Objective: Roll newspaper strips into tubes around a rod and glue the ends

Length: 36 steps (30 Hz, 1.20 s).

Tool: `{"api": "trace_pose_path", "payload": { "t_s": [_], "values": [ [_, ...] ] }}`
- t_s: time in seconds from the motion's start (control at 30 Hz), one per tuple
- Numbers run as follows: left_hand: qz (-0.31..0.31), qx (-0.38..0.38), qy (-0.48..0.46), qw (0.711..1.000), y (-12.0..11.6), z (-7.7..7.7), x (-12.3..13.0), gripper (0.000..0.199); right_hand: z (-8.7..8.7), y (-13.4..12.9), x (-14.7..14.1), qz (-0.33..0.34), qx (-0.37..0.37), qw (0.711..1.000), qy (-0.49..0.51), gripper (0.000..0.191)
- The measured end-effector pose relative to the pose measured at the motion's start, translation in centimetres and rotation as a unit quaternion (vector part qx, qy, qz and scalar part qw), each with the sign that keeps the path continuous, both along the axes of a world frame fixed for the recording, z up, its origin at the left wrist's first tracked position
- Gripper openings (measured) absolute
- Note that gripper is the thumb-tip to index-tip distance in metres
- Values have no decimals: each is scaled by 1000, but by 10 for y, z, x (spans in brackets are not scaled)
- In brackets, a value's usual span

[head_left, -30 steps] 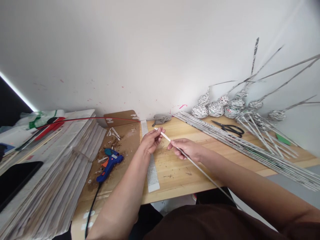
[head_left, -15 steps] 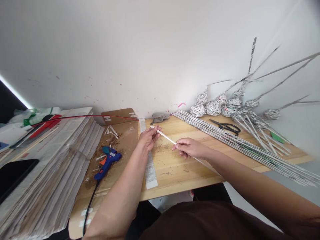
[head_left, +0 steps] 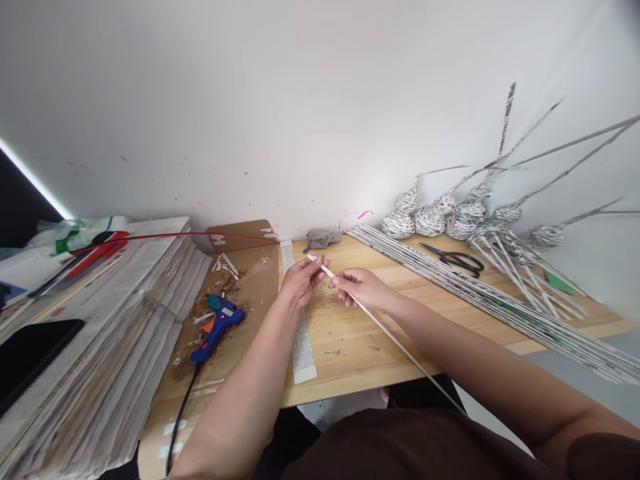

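Observation:
A thin white rolled paper stick (head_left: 395,339) slants from between my hands down past the table's front edge towards my lap. My left hand (head_left: 303,280) pinches it close to its far end, with the tip poking out past the thumb. Just to the right, my right hand (head_left: 361,289) grips the same stick between thumb and fingers. Only a short piece shows between the two hands. Under my left wrist lies a flat printed paper strip (head_left: 304,353) on the wooden table (head_left: 350,363).
Left are a blue glue gun (head_left: 218,328) on stained cardboard (head_left: 255,280) and a tall newspaper stack (head_left: 145,333) with a phone (head_left: 35,353). Right are a bundle of paper sticks (head_left: 450,287), black scissors (head_left: 455,260) and several woven gourd shapes (head_left: 430,217). A grey cloth (head_left: 323,238) lies by the wall.
My right hand has slid up the stick, closer to my left hand. More of the stick now shows trailing below my right hand. The view has shifted slightly.

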<state>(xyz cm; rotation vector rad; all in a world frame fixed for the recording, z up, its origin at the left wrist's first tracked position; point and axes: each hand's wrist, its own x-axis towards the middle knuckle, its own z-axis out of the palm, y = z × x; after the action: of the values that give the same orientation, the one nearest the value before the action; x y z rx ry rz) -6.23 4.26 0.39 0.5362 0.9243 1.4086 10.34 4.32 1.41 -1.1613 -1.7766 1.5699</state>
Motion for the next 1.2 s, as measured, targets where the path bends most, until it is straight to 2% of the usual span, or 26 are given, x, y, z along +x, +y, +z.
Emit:
{"api": "trace_pose_path", "payload": {
  "t_s": [0.1,0.23,0.27,0.33,0.4,0.47,0.53,0.63,0.73,0.87,1.1,1.2],
  "values": [
    [-36,27,-10,999,-3,3,4,12,7,-3,-1,-17,-1,999,38,35],
    [-82,62,-6,995,-12,11,10,19,14,-9,2,-3,-16,998,68,42],
    [-84,62,-5,995,-15,13,12,21,15,-10,4,-1,11,998,60,42],
    [-75,54,-1,996,-23,18,14,23,19,-13,8,-19,114,993,20,41],
    [-52,44,1,998,-32,21,16,24,25,-17,11,-61,227,972,-17,37],
    [-30,40,2,999,-42,24,17,24,31,-22,11,-88,279,956,-21,33],
    [-16,40,5,999,-55,27,17,22,37,-28,8,-69,276,959,-7,30],
    [-6,47,9,999,-77,28,15,24,42,-36,-1,-2,270,963,-6,24],
    [2,42,1,999,-100,27,10,28,42,-46,-11,47,266,963,1,13],
    [6,26,-16,1000,-128,20,0,29,39,-60,-24,107,233,967,6,11],
    [56,17,-36,998,-160,13,-13,28,37,-82,-51,88,278,956,-20,6],
    [100,23,-53,993,-170,8,-20,23,37,-87,-66,80,276,957,-35,7]
  ]
}}
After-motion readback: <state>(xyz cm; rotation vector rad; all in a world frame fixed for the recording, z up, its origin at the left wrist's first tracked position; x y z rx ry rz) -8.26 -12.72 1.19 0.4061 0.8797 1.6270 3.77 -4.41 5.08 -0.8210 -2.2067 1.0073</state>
